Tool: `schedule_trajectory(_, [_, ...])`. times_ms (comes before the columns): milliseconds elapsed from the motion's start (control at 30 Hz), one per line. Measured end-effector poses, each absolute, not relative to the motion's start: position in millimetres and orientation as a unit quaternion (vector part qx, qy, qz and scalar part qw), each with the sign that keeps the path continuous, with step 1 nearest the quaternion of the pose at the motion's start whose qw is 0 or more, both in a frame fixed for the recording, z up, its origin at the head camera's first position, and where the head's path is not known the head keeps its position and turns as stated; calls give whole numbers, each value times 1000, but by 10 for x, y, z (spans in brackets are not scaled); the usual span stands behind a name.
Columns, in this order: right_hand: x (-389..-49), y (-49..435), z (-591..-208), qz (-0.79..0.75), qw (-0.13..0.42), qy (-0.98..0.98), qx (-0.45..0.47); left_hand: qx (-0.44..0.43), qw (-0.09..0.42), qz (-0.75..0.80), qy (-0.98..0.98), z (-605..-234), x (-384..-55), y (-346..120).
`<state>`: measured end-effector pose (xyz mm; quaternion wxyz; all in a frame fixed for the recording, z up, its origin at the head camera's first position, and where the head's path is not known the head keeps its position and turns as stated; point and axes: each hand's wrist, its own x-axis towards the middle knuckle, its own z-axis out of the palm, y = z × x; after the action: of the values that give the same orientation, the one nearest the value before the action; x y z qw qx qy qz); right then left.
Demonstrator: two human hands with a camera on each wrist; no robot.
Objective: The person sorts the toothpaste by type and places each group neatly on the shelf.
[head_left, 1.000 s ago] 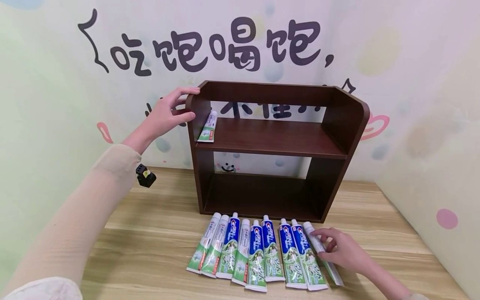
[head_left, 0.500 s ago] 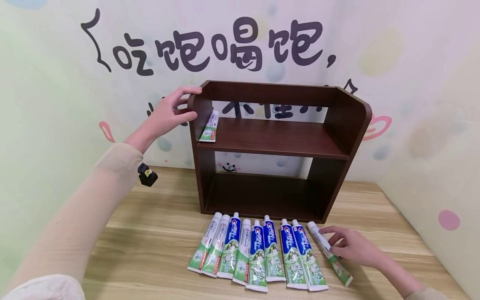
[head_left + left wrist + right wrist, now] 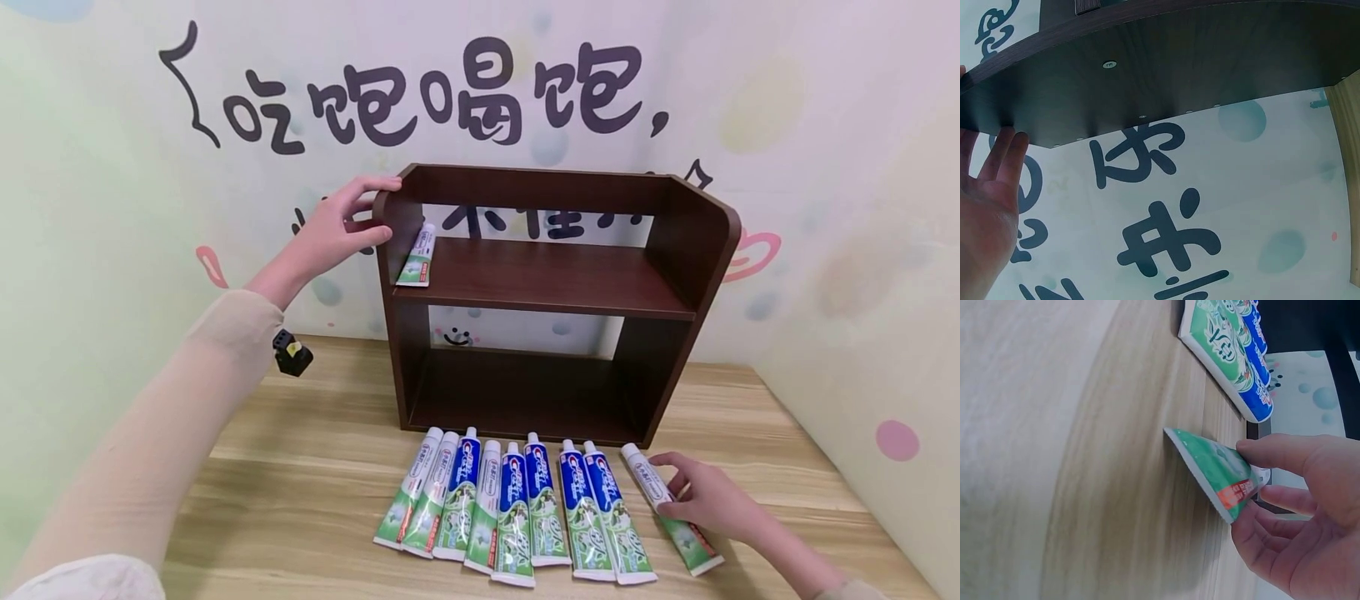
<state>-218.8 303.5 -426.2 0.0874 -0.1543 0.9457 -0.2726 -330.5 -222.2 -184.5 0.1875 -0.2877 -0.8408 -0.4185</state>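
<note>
My right hand (image 3: 712, 500) pinches a white and green toothpaste tube (image 3: 686, 537) by its side, between thumb and fingers, at the right end of a row. In the right wrist view the tube's flat green end (image 3: 1213, 469) is tilted just over the tabletop. My left hand (image 3: 333, 229) grips the upper left side panel of a dark brown two-tier shelf (image 3: 540, 279); its fingertips (image 3: 1019, 140) press the panel's outer face in the left wrist view. Another white and green tube (image 3: 417, 260) leans upright inside the upper tier, against the left wall.
Several blue and green Crest tubes (image 3: 543, 508) and white and green tubes (image 3: 420, 492) lie side by side on the wooden table (image 3: 300, 500), before the shelf. A printed wall (image 3: 247, 183) stands behind. A small black device (image 3: 292, 354) hangs at the left wrist.
My right hand has shifted the end tube rightward, away from its neighbour, and its printed face has turned more upward. The left hand stays on the shelf.
</note>
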Motion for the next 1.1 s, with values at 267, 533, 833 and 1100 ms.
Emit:
schedule_trajectory(267, [-2186,2978,-4249,-267,92,947,-150,-291,188,-422,-838,-1846,-3306,-2230])
schedule_trajectory(533, [-2210,2947,-4226,-255,107,952,-131,-291,189,-420,-838,-1853,-3307,-2234])
schedule_trajectory(833, [-2222,2940,-4229,-276,111,945,-134,-291,191,-420,-838,-1857,-3324,-2233])
schedule_trajectory(1100, [-2194,2928,-4209,-308,111,932,-156,-290,191,-418,-839,-1859,-3321,-2233])
